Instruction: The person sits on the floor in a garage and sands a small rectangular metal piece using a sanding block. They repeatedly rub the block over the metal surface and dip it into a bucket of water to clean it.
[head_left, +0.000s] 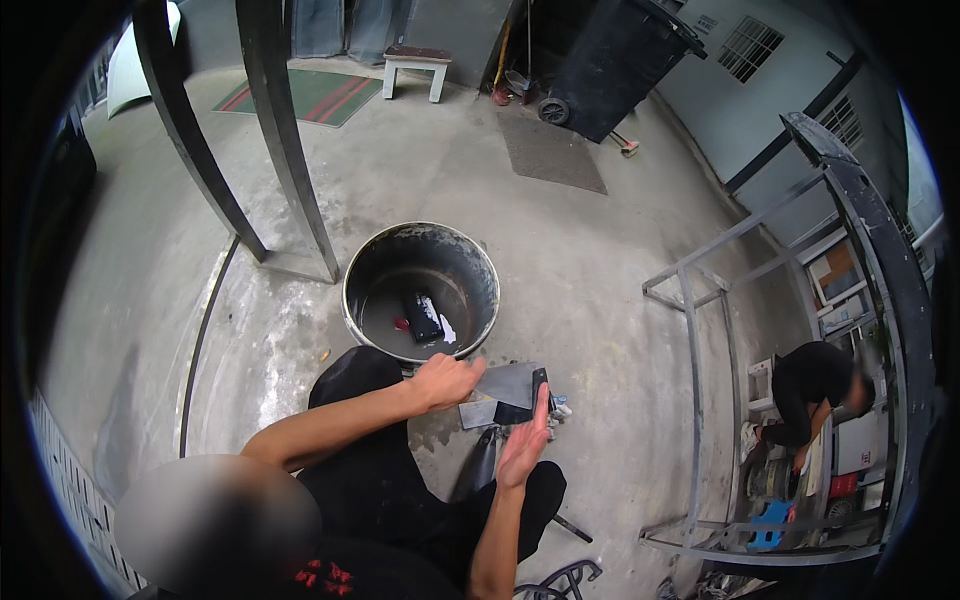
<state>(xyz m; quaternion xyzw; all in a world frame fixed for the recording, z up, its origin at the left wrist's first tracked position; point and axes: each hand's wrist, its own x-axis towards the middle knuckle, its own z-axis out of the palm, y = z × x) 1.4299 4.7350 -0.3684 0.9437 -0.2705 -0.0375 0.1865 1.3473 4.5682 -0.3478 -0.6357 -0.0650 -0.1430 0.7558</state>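
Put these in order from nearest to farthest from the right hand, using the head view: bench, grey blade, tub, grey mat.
1. Grey blade: just ahead, left of the right hand.
2. Tub: farther ahead, to the left.
3. Grey mat: well beyond the tub, slightly right.
4. Bench: far back, left.

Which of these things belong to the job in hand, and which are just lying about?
Seem to belong:
flat grey plate, between left hand and right hand
round tub, close in front

Seem just lying about:
black wheeled bin
small bench
green mat
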